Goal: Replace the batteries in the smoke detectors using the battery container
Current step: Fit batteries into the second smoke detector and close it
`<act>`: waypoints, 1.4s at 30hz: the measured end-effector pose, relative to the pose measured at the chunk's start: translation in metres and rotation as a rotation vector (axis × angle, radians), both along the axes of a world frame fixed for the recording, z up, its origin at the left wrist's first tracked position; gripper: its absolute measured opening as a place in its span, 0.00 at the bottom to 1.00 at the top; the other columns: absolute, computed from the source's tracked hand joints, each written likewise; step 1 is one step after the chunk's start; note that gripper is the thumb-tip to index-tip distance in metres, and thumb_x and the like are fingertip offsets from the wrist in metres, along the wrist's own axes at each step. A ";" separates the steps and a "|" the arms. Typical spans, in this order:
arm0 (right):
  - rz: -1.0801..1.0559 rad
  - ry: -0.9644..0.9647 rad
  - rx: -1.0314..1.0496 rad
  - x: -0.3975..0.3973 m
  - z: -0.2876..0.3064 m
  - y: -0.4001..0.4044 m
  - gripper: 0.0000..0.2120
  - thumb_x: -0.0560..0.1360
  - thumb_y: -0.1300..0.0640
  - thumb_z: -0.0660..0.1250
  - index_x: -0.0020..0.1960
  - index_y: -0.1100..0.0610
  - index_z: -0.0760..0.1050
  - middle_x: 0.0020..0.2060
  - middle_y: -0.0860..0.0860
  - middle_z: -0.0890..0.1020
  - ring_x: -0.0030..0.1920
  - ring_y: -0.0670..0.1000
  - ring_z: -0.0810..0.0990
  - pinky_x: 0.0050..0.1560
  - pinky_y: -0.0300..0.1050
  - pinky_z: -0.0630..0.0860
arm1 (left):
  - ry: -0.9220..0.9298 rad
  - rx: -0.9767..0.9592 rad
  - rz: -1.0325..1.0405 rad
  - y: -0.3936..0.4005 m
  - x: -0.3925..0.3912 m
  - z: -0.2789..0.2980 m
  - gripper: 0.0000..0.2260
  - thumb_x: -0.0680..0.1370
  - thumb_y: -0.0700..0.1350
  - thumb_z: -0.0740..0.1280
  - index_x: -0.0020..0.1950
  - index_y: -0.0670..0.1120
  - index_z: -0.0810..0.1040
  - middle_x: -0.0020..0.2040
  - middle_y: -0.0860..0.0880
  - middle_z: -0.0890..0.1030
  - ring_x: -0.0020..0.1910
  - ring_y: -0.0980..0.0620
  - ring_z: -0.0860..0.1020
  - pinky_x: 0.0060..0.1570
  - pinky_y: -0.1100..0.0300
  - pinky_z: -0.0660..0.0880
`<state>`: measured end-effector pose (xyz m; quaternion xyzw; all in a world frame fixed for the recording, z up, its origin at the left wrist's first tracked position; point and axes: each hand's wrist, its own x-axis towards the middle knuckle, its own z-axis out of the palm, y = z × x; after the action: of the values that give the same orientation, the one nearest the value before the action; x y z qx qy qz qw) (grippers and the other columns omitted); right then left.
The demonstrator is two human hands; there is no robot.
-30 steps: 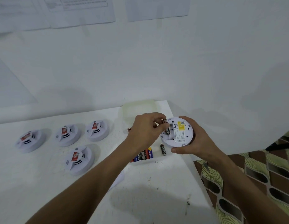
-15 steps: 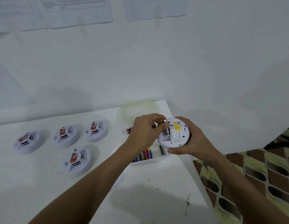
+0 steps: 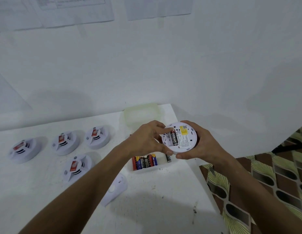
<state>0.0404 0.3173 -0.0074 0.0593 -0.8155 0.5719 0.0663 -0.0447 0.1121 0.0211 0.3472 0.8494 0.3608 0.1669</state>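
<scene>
My right hand (image 3: 206, 144) grips a white smoke detector (image 3: 185, 141) held back side up above the table's right end. Its battery bay is uncovered, and a black battery (image 3: 174, 139) lies in it. My left hand (image 3: 145, 141) curls round the detector's left edge, with the thumb under the near rim and the index fingertip pressing the battery's far end. Just below the hands stands the clear battery container (image 3: 146, 170), with several batteries (image 3: 145, 162) in a row and one black battery (image 3: 168, 157) apart at its right.
Several other smoke detectors (image 3: 76, 168) with red labels sit face up on the white table (image 3: 163, 200) at the left. A white detector cover (image 3: 115, 190) lies near my left forearm. The container's lid (image 3: 141, 115) rests by the wall. Patterned floor (image 3: 265, 183) shows past the table's right edge.
The battery that my left fingers pinched at the bay's far end now lies flat in the bay. The detector is tilted more toward me.
</scene>
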 end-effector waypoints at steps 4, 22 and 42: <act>-0.015 -0.015 -0.010 0.003 -0.006 0.006 0.36 0.56 0.59 0.82 0.60 0.47 0.73 0.52 0.38 0.81 0.54 0.44 0.80 0.48 0.33 0.78 | 0.044 -0.033 -0.058 0.005 0.001 -0.006 0.26 0.66 0.52 0.78 0.64 0.53 0.79 0.62 0.54 0.71 0.49 0.58 0.78 0.53 0.66 0.75; -0.106 -0.062 -0.029 0.011 -0.032 0.037 0.42 0.57 0.63 0.84 0.66 0.51 0.71 0.56 0.43 0.81 0.59 0.45 0.79 0.55 0.38 0.79 | -0.016 -0.420 0.111 0.026 0.000 -0.051 0.21 0.73 0.56 0.71 0.52 0.38 0.80 0.44 0.45 0.80 0.44 0.44 0.79 0.41 0.52 0.74; 0.025 -0.018 -0.041 -0.006 -0.006 -0.008 0.42 0.55 0.63 0.84 0.64 0.51 0.71 0.54 0.42 0.82 0.55 0.44 0.80 0.50 0.32 0.76 | 0.175 0.355 0.434 -0.012 0.036 0.020 0.09 0.74 0.45 0.73 0.54 0.52 0.82 0.41 0.65 0.81 0.42 0.64 0.81 0.43 0.62 0.79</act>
<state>0.0345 0.3093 -0.0136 0.0631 -0.8035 0.5896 0.0529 -0.0084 0.0998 0.0415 0.2110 0.8386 0.4995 -0.0515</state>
